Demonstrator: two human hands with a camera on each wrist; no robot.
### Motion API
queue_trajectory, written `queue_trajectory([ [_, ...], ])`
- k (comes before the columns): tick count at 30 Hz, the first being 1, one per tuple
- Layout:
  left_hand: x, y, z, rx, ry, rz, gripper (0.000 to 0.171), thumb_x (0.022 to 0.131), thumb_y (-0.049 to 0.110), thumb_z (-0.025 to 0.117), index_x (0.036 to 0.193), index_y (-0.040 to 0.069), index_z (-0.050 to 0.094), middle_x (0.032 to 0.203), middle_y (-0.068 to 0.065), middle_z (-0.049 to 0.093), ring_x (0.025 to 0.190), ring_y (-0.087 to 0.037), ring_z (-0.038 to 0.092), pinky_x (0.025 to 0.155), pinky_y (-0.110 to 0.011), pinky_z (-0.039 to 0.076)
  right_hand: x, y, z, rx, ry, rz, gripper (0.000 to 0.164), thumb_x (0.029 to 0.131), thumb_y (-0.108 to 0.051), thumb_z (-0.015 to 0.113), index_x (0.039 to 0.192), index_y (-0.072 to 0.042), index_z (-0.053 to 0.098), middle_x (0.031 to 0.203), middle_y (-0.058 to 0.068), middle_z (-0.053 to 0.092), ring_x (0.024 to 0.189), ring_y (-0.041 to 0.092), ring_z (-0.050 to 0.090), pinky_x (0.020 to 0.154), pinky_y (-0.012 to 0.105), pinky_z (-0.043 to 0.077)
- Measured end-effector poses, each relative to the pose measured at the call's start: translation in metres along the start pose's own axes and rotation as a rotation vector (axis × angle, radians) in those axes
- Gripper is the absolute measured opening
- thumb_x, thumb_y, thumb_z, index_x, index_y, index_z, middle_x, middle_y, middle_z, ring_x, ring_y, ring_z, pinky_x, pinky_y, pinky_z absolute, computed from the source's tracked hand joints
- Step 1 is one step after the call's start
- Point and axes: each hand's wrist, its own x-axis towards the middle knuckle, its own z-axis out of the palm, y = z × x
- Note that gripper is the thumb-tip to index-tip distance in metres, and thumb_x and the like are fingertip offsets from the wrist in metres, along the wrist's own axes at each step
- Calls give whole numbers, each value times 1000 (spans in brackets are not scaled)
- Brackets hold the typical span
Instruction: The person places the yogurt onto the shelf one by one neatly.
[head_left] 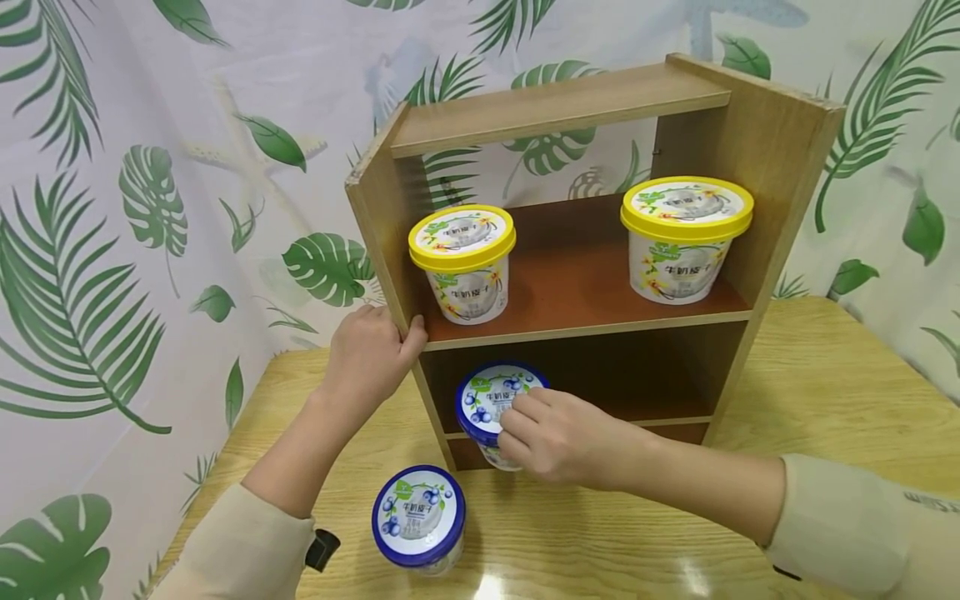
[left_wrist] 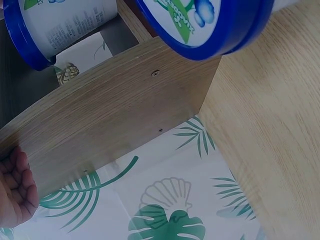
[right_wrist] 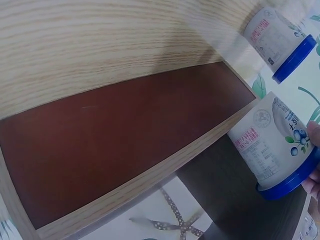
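Observation:
A small wooden shelf unit (head_left: 562,333) stands on the table. My left hand (head_left: 371,350) grips its left side panel, thumb at the front edge; its curled fingers (left_wrist: 22,185) lie against the outer face in the left wrist view. With my right hand (head_left: 562,437) I hold a blue-lidded tub (head_left: 480,396) with blueberries printed on it. That tub is upright at the left front of the lower compartment, its base overlapping the shelf edge in the head view. The right wrist view shows the same tub (right_wrist: 270,145), with fingertips at its side near the lid.
Another blue-lidded tub (head_left: 418,517) stands on the table (head_left: 585,533), in front of the unit's left side. On the upper shelf (head_left: 562,275) are two yellow-lidded tubs, one at left (head_left: 465,267) and one at right (head_left: 684,242). A leaf-patterned cloth (head_left: 187,250) hangs behind.

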Motion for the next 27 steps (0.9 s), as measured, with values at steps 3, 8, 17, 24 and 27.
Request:
queue_trajectory([
  [3,0,0,0,6,4,5,39,93,27,46,87,-4,68,67,-11,67,61,-24,57,57,-33,48,1,1,2,-9,17,1,32,95,-3,36,66,-9,50,64,0,44,58,12,40,52,20,38],
  [8,0,0,0,10,2,8,39,93,27,46,87,-4,68,66,-11,67,60,-24,57,56,-32,48,1,2,5,-18,8,5,31,94,-2,40,65,-10,50,63,0,44,58,12,40,53,20,38],
  [17,0,-1,0,3,3,2,39,93,27,46,87,-4,68,67,-11,68,61,-24,58,56,-33,48,1,1,11,-27,-34,21,28,94,-7,44,67,-10,50,65,-1,46,60,13,43,55,20,39],
  [24,-1,0,-1,5,9,3,38,93,27,46,86,-4,68,67,-11,67,61,-24,58,57,-33,48,2,1,16,-31,-34,33,30,96,-12,45,67,-11,51,65,-1,47,60,12,44,55,20,40],
  [27,0,0,-1,7,1,2,39,93,27,46,86,-4,68,67,-11,67,62,-24,58,58,-33,48,4,2,18,-26,-19,37,32,97,-13,44,66,-11,51,65,-1,47,59,12,45,55,20,40],
])
